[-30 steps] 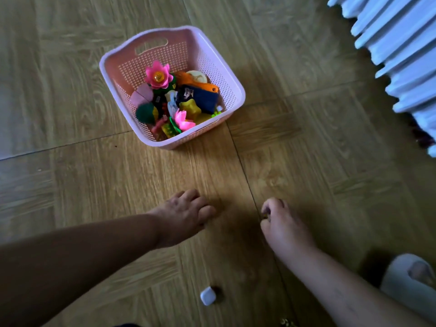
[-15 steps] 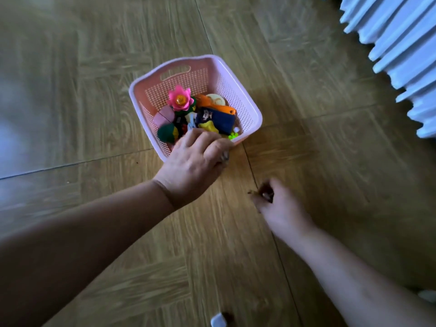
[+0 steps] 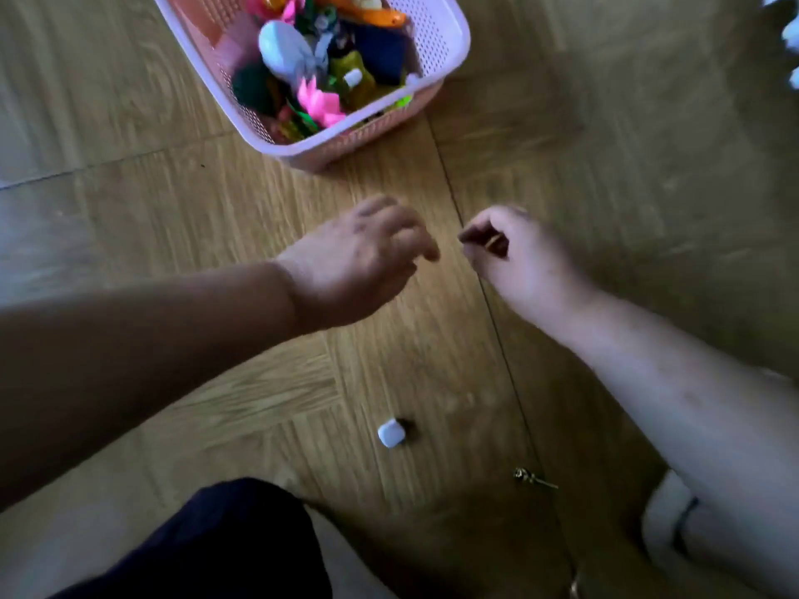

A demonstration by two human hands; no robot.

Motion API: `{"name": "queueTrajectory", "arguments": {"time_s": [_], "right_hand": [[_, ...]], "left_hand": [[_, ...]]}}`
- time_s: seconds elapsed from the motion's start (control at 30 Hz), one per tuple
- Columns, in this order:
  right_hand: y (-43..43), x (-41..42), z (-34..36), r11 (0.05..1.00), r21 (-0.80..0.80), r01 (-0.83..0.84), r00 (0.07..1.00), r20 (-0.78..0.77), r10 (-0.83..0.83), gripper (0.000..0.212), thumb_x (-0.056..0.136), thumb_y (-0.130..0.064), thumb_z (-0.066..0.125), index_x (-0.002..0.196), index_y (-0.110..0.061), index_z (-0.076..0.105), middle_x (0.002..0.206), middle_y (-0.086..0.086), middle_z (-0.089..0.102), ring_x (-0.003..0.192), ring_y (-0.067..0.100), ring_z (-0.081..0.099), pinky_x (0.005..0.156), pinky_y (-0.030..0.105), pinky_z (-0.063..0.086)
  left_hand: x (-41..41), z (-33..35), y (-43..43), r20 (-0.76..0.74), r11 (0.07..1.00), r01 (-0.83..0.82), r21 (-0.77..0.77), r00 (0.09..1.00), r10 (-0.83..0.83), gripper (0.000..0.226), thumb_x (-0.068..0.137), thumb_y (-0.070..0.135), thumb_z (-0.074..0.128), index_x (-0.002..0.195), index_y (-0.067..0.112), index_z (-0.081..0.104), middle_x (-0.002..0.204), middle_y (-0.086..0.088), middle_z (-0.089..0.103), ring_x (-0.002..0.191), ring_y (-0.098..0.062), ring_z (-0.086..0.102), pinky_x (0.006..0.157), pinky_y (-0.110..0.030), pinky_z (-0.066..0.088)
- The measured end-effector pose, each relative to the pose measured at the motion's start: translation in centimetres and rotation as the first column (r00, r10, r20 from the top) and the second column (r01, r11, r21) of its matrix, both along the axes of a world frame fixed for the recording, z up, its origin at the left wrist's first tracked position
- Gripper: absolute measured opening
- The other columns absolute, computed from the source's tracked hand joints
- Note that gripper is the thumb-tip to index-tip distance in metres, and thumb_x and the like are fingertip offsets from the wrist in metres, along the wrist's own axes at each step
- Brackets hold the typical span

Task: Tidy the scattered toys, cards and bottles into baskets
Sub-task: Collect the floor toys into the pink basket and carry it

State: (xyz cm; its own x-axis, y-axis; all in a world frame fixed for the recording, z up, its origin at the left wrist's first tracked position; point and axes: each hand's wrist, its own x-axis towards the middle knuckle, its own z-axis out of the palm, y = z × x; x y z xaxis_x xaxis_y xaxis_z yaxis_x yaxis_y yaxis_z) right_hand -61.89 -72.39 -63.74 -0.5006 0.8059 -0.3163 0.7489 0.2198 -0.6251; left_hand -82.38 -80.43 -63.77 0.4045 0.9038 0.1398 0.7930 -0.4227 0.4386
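1. The pink basket (image 3: pixel 302 154) stands on the wooden floor (image 3: pixel 129 209) at the far side, its top cut off by the edge of the view.
2. It is heaped with toys: a white egg-shaped piece (image 3: pixel 283 47), a pink flower (image 3: pixel 320 103), a dark green ball (image 3: pixel 253 86), something orange (image 3: pixel 376 14) and a dark blue piece (image 3: pixel 382 54), all jumbled together.
3. The left hand (image 3: pixel 354 261) hangs over the bare floor on the near side of the basket, apart from it. Its back faces up and its fingers (image 3: pixel 402 229) droop loosely curled. Nothing shows in them, though they are blurred.
4. The right hand (image 3: pixel 514 257) is just beside the left, with a floor seam running between the two. Its fingers (image 3: pixel 477 227) are bent in toward the thumb around a dark hollow. I cannot tell whether anything is pinched there.
5. A small white cube (image 3: pixel 392 433) lies on the floor nearer to the person, between the two forearms, touching neither.
6. A little way to its right, close to the seam, lies a tiny metallic-looking piece (image 3: pixel 529 476), too small to make out.
7. A knee in dark cloth (image 3: pixel 216 542) fills the bottom left.
8. At the bottom right there is a pale slipper (image 3: pixel 663 518).
9. White pleated fabric (image 3: pixel 789 32) shows at the top right corner.
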Motion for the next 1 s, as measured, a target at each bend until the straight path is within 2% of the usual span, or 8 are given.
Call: {"name": "queueTrajectory", "arguments": {"time_s": [0.13, 0.3, 0.43, 0.6, 0.7, 0.8, 0.9, 1.0], "right_hand": [[-4.9, 6.5, -1.5, 0.991, -0.121, -0.056, 0.982, 0.174, 0.077, 0.008, 0.085, -0.027, 0.069, 0.093, -0.026, 0.066, 0.092, -0.011, 0.056, 0.082, 0.013, 0.06, 0.074, 0.031, 0.049], [-9.8, 11.2, -1.0, 0.939, -0.276, -0.204, 0.895, 0.336, 0.293, 0.026, 0.083, -0.052, 0.063, 0.098, -0.03, 0.062, 0.1, -0.012, 0.057, 0.087, 0.011, 0.058, 0.07, 0.029, 0.047], [-13.9, 14.2, -1.2, 0.87, -0.324, -0.372, 0.773, 0.412, 0.483, 0.035, 0.08, -0.045, 0.067, 0.108, -0.026, 0.057, 0.105, -0.007, 0.055, 0.094, 0.011, 0.055, 0.069, 0.025, 0.049], [-16.5, 16.0, -2.7, 0.93, -0.201, -0.308, 0.752, 0.547, 0.367, 0.037, 0.057, -0.024, 0.089, 0.084, -0.021, 0.063, 0.077, -0.003, 0.062, 0.067, 0.016, 0.062, 0.045, 0.024, 0.048], [-16.9, 15.4, -2.7, 0.956, -0.231, -0.181, 0.785, 0.551, 0.282, 0.025, 0.078, -0.023, 0.074, 0.099, -0.018, 0.062, 0.092, 0.001, 0.064, 0.086, 0.022, 0.063, 0.066, 0.031, 0.049], [-16.7, 14.4, -2.6, 0.959, -0.282, 0.009, 0.827, 0.542, 0.152, 0.03, 0.088, -0.024, 0.057, 0.118, -0.022, 0.052, 0.111, -0.003, 0.057, 0.102, 0.017, 0.056, 0.082, 0.025, 0.042], [-15.9, 12.9, -2.2, 0.936, -0.302, 0.179, 0.876, 0.482, -0.013, 0.022, 0.087, -0.017, 0.054, 0.107, -0.022, 0.049, 0.107, -0.003, 0.046, 0.086, 0.022, 0.058, 0.074, 0.034, 0.047], [-15.4, 12.0, -1.6, 0.908, -0.32, 0.271, 0.89, 0.443, -0.11, 0.009, 0.088, -0.013, 0.049, 0.088, -0.02, 0.042, 0.098, -0.004, 0.042, 0.073, 0.021, 0.052, 0.067, 0.039, 0.046]], "left_hand": [[4.0, -2.0, -3.9, 0.038, 0.874, 0.434, -0.22, 0.899, -0.437, 0.02, 0.081, 0.025, 0.072, 0.099, 0.022, 0.068, 0.1, -0.002, 0.066, 0.09, -0.025, 0.062, 0.062, -0.031, 0.054], [7.5, -4.4, -7.6, 0.047, 0.572, 0.735, -0.363, 0.628, -0.777, 0.035, 0.072, 0.038, 0.077, 0.103, 0.027, 0.065, 0.103, 0.002, 0.06, 0.095, -0.018, 0.05, 0.061, -0.031, 0.049], [7.3, -5.6, -7.6, -0.077, 0.502, 0.819, -0.277, 0.502, -0.861, 0.012, 0.073, 0.033, 0.068, 0.084, 0.031, 0.07, 0.09, 0.008, 0.063, 0.084, -0.014, 0.056, 0.054, -0.022, 0.041], [7.3, -6.1, -7.0, -0.117, 0.46, 0.843, -0.279, 0.446, -0.887, 0.003, 0.074, 0.029, 0.065, 0.073, 0.027, 0.067, 0.072, 0.008, 0.061, 0.072, -0.014, 0.056, 0.052, -0.022, 0.038], [7.8, -6.6, -6.7, -0.014, 0.511, 0.776, -0.369, 0.545, -0.838, 0.023, 0.091, 0.019, 0.043, 0.1, 0.018, 0.064, 0.095, -0.003, 0.062, 0.095, -0.023, 0.053, 0.069, -0.032, 0.05], [8.1, -6.0, -5.2, 0.138, 0.539, 0.669, -0.512, 0.683, -0.717, 0.026, 0.094, 0.017, 0.052, 0.118, 0.02, 0.06, 0.11, 0.0, 0.058, 0.105, -0.019, 0.047, 0.081, -0.032, 0.045], [8.4, -4.6, -3.3, 0.305, 0.579, 0.496, -0.647, 0.864, -0.399, 0.027, 0.089, 0.022, 0.066, 0.116, 0.025, 0.065, 0.105, 0.013, 0.06, 0.096, -0.003, 0.052, 0.08, -0.02, 0.042], [9.7, -3.2, -1.8, 0.398, 0.404, 0.326, -0.855, 0.911, 0.108, 0.021, 0.084, 0.017, 0.073, 0.104, 0.021, 0.07, 0.094, 0.006, 0.07, 0.086, -0.006, 0.066, 0.077, -0.021, 0.054]]}}
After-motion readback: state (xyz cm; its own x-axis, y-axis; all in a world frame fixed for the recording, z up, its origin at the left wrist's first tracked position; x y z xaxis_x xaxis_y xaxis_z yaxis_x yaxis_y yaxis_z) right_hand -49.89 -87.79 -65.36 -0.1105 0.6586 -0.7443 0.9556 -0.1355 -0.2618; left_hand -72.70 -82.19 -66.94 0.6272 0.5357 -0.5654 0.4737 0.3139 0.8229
